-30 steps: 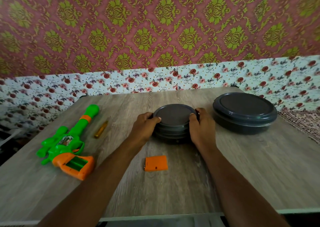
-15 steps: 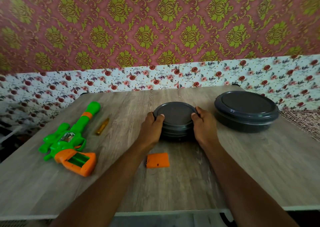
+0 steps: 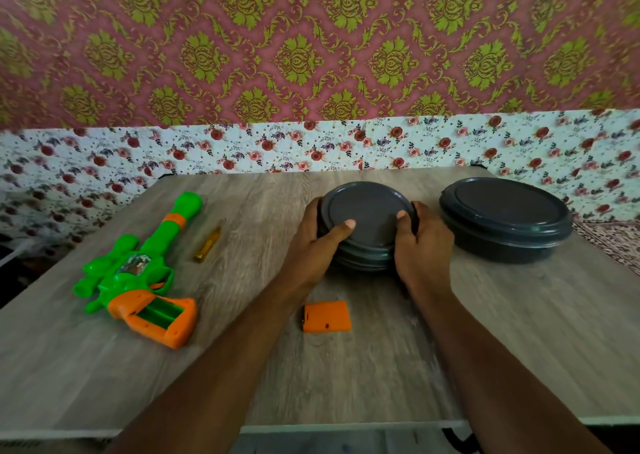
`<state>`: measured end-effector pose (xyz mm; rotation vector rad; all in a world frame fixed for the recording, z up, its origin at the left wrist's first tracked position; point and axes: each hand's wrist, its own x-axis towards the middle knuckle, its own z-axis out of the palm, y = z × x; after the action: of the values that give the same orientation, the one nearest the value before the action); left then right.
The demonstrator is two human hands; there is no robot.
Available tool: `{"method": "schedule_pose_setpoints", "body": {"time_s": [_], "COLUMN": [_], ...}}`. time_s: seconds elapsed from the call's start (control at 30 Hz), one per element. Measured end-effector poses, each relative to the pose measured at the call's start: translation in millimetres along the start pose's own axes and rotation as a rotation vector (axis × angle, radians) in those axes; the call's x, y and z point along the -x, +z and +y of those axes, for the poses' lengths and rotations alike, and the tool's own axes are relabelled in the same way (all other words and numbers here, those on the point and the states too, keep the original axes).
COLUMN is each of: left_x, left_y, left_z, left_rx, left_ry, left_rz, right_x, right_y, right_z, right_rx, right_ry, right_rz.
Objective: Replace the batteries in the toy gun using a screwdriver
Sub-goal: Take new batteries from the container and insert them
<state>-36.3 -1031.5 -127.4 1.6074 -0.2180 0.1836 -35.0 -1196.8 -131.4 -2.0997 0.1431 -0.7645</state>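
A green and orange toy gun (image 3: 138, 273) lies at the table's left, its battery bay in the orange grip uncovered and showing no batteries. The orange battery cover (image 3: 326, 316) lies loose near the table's middle. A small yellow screwdriver (image 3: 207, 245) rests just right of the gun's barrel. My left hand (image 3: 318, 242) and my right hand (image 3: 420, 245) grip opposite sides of a small round dark grey lidded container (image 3: 365, 218), both thumbs on its lid. Its contents are hidden.
A larger dark grey lidded container (image 3: 505, 218) stands to the right of the small one. The wooden table (image 3: 346, 367) has its front edge close to me. Patterned wallpaper backs the table; a rug shows at the far right.
Both thumbs have slid further onto the small container's lid. The container and the view have shifted only slightly; the gun, cover and screwdriver lie where they were.
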Motion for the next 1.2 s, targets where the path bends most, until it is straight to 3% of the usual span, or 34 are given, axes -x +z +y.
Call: {"method": "schedule_pose_setpoints", "body": {"time_s": [0.13, 0.27, 0.33, 0.63, 0.83, 1.03, 1.2], "left_x": [0.0, -2.7, -2.9, 5.9, 5.8, 3.0, 3.7], "left_y": [2.3, -6.5, -10.0, 4.6, 0.1, -10.2, -11.3], "left_z": [6.4, 11.7, 11.5, 17.1, 18.7, 16.7, 14.8], "left_rx": [0.202, 0.284, 0.288, 0.411, 0.437, 0.412, 0.408], "left_ry": [-0.101, -0.148, -0.183, -0.345, -0.350, -0.337, -0.333], "left_rz": [-0.025, -0.056, -0.064, -0.032, -0.039, -0.076, -0.074], "right_x": [-1.9, -7.5, -9.4, -6.6, -9.6, -20.1, -20.9], "right_y": [-5.9, -10.8, -12.2, -5.2, -5.0, -7.6, -10.5], "right_z": [-5.7, -10.8, -13.8, -11.9, -13.4, -6.6, -6.6], "right_rx": [-0.234, -0.546, -0.644, -0.621, -0.650, -0.821, -0.824], "right_ry": [0.071, 0.397, 0.471, 0.511, 0.498, 0.620, 0.696], "right_rz": [0.045, -0.029, -0.065, 0.029, -0.034, -0.137, -0.179]}}
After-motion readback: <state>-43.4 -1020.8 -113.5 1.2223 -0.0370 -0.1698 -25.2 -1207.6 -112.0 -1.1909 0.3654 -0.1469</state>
